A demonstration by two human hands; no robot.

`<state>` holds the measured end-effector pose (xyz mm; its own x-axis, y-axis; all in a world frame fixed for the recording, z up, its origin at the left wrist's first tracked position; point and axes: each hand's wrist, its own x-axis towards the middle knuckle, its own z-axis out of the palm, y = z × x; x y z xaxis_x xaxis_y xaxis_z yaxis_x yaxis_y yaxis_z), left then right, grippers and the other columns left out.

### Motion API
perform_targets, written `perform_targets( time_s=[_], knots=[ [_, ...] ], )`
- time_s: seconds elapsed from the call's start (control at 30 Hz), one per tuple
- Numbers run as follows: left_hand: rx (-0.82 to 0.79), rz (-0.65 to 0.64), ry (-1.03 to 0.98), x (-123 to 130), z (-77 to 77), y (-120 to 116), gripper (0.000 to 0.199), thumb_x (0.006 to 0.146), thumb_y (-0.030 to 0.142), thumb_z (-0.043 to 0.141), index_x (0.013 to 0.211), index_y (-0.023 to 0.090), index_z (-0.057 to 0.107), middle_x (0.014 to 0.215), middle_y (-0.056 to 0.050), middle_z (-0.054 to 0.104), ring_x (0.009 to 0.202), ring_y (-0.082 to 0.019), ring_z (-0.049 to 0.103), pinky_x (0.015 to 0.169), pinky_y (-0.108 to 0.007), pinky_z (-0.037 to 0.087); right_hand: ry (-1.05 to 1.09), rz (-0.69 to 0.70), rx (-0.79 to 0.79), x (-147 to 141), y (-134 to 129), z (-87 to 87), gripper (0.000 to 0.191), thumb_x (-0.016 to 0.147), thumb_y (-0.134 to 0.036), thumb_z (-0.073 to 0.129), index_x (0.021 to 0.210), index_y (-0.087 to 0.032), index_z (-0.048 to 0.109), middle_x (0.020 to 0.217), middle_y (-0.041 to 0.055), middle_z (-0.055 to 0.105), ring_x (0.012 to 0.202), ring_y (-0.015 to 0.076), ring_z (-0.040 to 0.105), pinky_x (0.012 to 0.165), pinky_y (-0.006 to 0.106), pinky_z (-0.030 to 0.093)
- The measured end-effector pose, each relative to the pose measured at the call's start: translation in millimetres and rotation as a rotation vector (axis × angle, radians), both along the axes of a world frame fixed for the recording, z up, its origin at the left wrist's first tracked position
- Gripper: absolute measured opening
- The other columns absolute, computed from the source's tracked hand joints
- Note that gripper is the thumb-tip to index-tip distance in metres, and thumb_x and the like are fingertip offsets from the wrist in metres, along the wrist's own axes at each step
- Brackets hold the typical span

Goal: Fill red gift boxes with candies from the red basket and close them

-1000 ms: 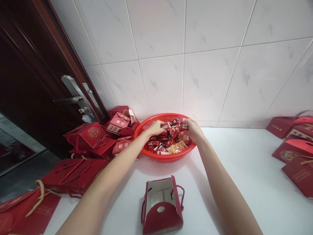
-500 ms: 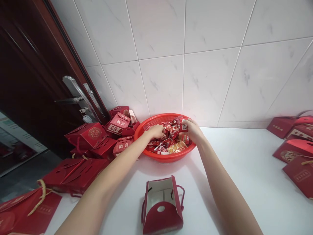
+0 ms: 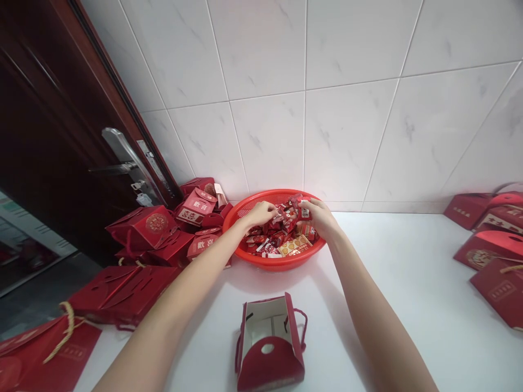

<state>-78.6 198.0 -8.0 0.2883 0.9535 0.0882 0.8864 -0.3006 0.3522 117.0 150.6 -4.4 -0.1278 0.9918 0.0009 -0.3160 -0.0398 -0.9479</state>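
A red plastic basket point(image 3: 278, 264) full of wrapped candies point(image 3: 267, 247) stands against the tiled wall. Over its left half, my left hand point(image 3: 262, 214) is closed at the fingertips on a red-wrapped candy point(image 3: 279, 216). At the basket's right side my right hand point(image 3: 320, 215) grips a red packet with a white label point(image 3: 304, 211) between thumb and fingers. A yellow patterned packet point(image 3: 295, 246) lies on the candies near the front rim. Closer to me, a dark red gift box point(image 3: 270, 359) with a cord handle sits with its top open, its white inside showing.
Closed red gift boxes point(image 3: 151, 226) are piled left of the basket, reaching to the near left corner. More red boxes point(image 3: 490, 250) stand at the right edge of the white table point(image 3: 392, 272). A dark wooden door point(image 3: 53, 109) with a metal handle is at the left.
My left hand has lifted slightly and shifted left, with a candy now at its fingertips. My right hand stays nearly still with its packet. The view has shifted a little.
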Motion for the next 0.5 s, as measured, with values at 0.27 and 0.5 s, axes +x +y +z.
perform_targets(
  time_s=[0.27, 0.5],
  knots=[
    [-0.076, 0.082, 0.186, -6.4, 0.3, -4.4, 0.006, 0.063, 0.015, 0.064, 0.062, 0.019, 0.068, 0.068, -0.005, 0.069, 0.069, -0.022, 0.063, 0.061, -0.027, 0.04, -0.016, 0.0, -0.01, -0.5, 0.4, 0.2, 0.008, 0.083, -0.013, 0.058, 0.079, -0.018, 0.062, 0.07, 0.0018, 0.07, 0.057, 0.015, 0.068, 0.046, 0.023, 0.056],
    [-0.183, -0.07, 0.274, 7.5, -2.0, -10.0, 0.01, 0.071, 0.027, 0.07, 0.077, 0.024, 0.077, 0.084, -0.005, 0.077, 0.084, -0.023, 0.07, 0.077, -0.026, 0.049, -0.02, -0.003, -0.002, -0.6, 0.2, -0.4, 0.006, 0.081, -0.014, 0.062, 0.077, -0.019, 0.063, 0.072, 0.0019, 0.07, 0.059, 0.0158, 0.068, 0.046, 0.024, 0.056]
  ],
)
